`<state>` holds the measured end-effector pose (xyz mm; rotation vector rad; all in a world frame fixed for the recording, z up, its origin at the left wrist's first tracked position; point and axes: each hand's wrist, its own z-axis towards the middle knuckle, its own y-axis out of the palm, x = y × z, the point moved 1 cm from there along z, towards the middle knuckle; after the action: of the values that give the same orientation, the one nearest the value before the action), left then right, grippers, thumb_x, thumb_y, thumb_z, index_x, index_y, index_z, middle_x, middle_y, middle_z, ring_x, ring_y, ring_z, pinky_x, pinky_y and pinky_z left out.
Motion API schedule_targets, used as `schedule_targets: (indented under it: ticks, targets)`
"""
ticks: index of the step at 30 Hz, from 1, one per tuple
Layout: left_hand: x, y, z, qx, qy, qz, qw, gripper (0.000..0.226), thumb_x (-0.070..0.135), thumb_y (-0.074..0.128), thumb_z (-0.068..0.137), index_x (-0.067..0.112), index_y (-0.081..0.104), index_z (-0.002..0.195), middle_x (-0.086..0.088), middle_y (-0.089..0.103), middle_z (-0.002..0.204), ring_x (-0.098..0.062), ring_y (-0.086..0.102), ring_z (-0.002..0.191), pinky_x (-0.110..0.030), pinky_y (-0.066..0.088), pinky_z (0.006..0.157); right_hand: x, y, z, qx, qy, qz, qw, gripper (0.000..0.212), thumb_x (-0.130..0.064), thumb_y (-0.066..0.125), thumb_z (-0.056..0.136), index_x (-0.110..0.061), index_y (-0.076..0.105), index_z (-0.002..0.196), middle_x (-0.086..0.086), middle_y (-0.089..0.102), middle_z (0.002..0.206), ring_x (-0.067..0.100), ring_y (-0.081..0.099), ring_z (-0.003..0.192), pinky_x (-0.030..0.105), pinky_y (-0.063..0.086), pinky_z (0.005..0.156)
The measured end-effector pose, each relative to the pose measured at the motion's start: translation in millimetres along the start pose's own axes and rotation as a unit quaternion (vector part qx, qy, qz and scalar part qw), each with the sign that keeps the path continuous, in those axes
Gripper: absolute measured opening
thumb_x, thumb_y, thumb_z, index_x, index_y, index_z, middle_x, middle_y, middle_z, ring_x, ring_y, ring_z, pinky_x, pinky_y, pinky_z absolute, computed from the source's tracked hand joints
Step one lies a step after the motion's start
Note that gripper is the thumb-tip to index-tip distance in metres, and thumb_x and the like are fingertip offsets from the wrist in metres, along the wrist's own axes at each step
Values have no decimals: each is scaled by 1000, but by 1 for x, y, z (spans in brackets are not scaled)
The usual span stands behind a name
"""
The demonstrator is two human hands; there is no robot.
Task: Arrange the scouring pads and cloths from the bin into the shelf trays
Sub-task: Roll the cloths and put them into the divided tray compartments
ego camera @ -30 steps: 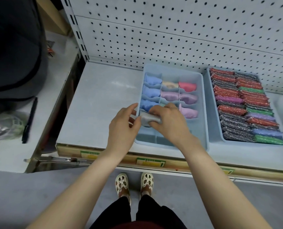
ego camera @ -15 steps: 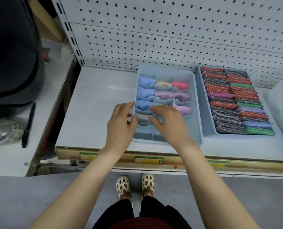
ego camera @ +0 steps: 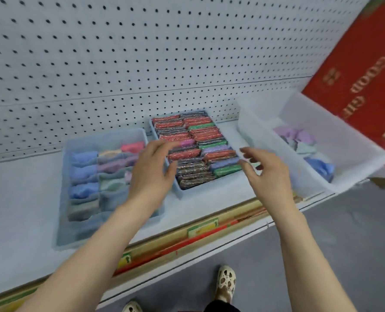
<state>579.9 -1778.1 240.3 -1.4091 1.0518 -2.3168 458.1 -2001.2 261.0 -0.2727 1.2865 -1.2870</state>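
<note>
A blue divided tray [ego camera: 63, 199] on the shelf holds rolled cloths in blue, purple, pink and grey, one per compartment. To its right a second blue tray [ego camera: 178, 190] is packed with sparkly scouring pads [ego camera: 198, 152] in red, green, purple and dark tones. A clear plastic bin [ego camera: 353, 140] at the right holds a few loose cloths [ego camera: 299, 140]. My left hand [ego camera: 152, 170] hovers empty, fingers spread, over the gap between the two trays. My right hand [ego camera: 265, 174] is empty and relaxed, between the pad tray and the bin.
A white pegboard [ego camera: 142, 52] backs the shelf [ego camera: 18, 210]. A red gift box [ego camera: 362, 70] leans behind the bin at the far right. The shelf's front edge carries price labels [ego camera: 202, 228]. Grey floor and my shoes are below.
Both hands let go of the grey cloth, now in a front compartment of the divided tray, and moved right. My view swung right, bringing the bin into sight.
</note>
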Motion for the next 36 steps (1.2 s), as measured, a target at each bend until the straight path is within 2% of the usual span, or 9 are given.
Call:
schedule_targets:
  ticks: [6,10,13,16,21,25,29,33,36]
  targets:
    - [112,106,75,-62,102,7,993,39,18,60,93,21,57,132,-2,52,134,-19,49,122,-28,35,100,131,-84,63,40,34,-30,998,26,-17,65,89,-22,69,115,-2,71,102,17,63,88,42,52,82]
    - [170,188,126,-115,113,27,987,38,23,58,94,23,56,132,0,51,132,-19,48,121,-22,32,94,217,-108,119,-96,89,-120,984,45,-13,67,85,-24,60,128,6,67,113,26,63,98,35,49,87]
    - [194,239,157,-148,105,53,982,39,21,58,94,20,56,133,-3,51,133,-23,49,121,-25,33,96,258,-97,159,-280,89,-226,929,68,-20,73,81,-26,45,142,14,51,132,34,54,117,37,47,95]
    - [204,265,172,-174,82,67,979,41,20,60,93,17,55,134,-8,52,133,-28,51,119,-28,34,97,276,-79,178,-365,76,-292,881,51,-22,61,86,-17,51,136,16,44,133,35,49,120,36,46,96]
    - [206,284,183,-231,74,99,965,55,25,66,88,19,49,139,-9,52,135,-27,50,123,-30,37,96,283,-101,193,-237,71,-68,966,4,-20,67,87,-16,66,88,3,69,92,23,62,88,30,43,72]
    - [220,285,190,-250,64,-43,965,63,31,78,80,20,51,136,-1,52,136,-14,48,123,-18,33,94,261,-131,190,-193,95,250,944,11,-12,65,92,-16,57,84,-5,59,72,10,50,66,25,40,63]
    - [238,271,200,-173,44,-208,962,19,30,78,80,20,63,87,8,62,83,-6,54,75,-26,40,74,250,-152,191,-118,76,283,949,8,-18,60,96,-17,55,91,-13,49,54,10,36,54,24,30,53]
    - [250,249,205,-171,10,-271,947,16,29,79,79,25,65,84,10,55,72,-7,50,67,-23,46,71,250,-168,187,-61,85,311,945,7,-21,58,98,-16,56,95,-6,45,56,9,37,54,24,31,55]
    - [258,237,210,-158,-17,-296,942,17,28,79,80,22,70,94,9,62,81,-7,55,70,-23,50,77,250,-177,190,-92,79,333,935,12,-19,60,96,-10,57,104,-3,58,66,8,51,61,23,42,62]
